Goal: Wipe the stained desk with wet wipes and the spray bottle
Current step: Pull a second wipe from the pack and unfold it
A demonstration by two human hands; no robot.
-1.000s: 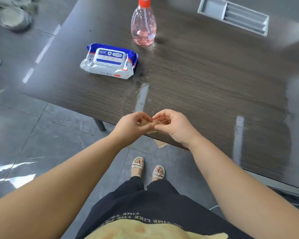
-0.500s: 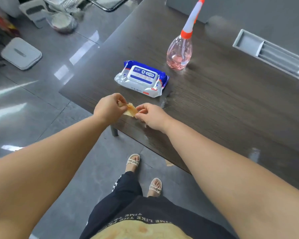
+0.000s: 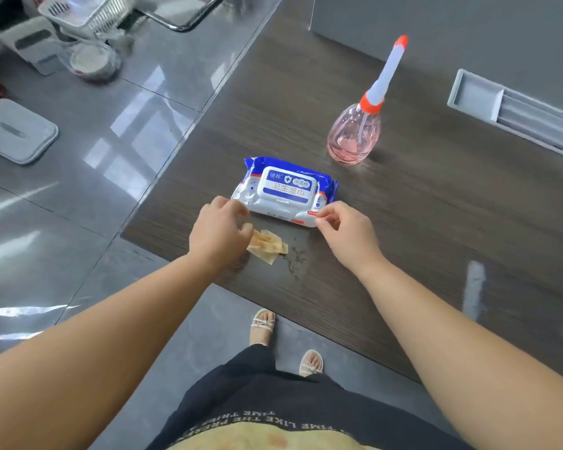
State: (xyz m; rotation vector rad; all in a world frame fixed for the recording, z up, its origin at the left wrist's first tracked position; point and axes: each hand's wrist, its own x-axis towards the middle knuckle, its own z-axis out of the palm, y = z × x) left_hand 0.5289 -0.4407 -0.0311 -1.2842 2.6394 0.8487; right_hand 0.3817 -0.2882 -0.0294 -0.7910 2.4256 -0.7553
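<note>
My left grip (image 3: 220, 230) hangs loosely curled, holding nothing, thumb tip at the edge of the crumpled, tan-stained wet wipe (image 3: 267, 246), which lies on the dark wood-grain worktop (image 3: 403, 238). My right grip (image 3: 345, 232) has thumb and forefinger close together at the near right corner of the blue-and-white wet wipes pack (image 3: 285, 190); whether they pinch it I cannot tell. Just beside the wipe sit dark stain specks (image 3: 294, 259). The clear pink spray bottle (image 3: 355, 138) stands upright beyond the pack.

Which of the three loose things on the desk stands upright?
The pink spray bottle, standing on its base behind the wipes pack; the pack and the stained wipe both lie flat.
</note>
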